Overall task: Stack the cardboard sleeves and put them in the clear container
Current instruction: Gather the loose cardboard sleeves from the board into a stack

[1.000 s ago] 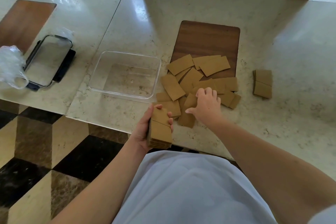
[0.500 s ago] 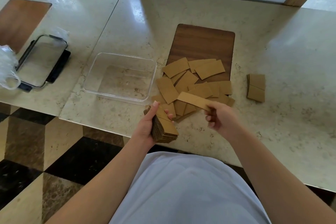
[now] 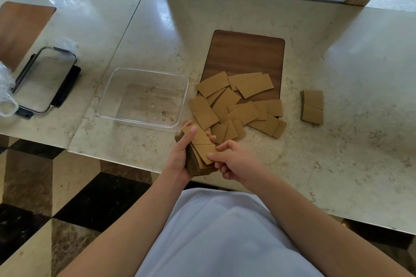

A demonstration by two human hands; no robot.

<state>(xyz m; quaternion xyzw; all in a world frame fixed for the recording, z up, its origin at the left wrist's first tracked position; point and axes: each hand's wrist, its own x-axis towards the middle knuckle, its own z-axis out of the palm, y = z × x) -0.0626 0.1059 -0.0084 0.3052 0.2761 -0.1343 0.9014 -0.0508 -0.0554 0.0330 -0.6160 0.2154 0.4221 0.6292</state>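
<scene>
My left hand (image 3: 180,155) grips a thick stack of brown cardboard sleeves (image 3: 200,153) at the table's front edge, thumb on top. My right hand (image 3: 234,162) touches the stack's right end, its fingertips pinching the top sleeve. Several loose sleeves (image 3: 238,105) lie scattered just beyond my hands, partly on a dark wooden board (image 3: 245,51). The clear container (image 3: 144,96) stands empty to the left of the pile. A small separate stack of sleeves (image 3: 313,107) lies on the table to the right.
On the left table lie a clear lid with black clips (image 3: 45,81), crumpled clear plastic (image 3: 6,94) and another wooden board (image 3: 20,27). The marble table's front edge (image 3: 126,162) runs under my hands, with chequered floor below.
My right hand picked a sleeve out of the loose pile, carried it back to the stack in my left hand and laid it on top. The view shifted slightly.
</scene>
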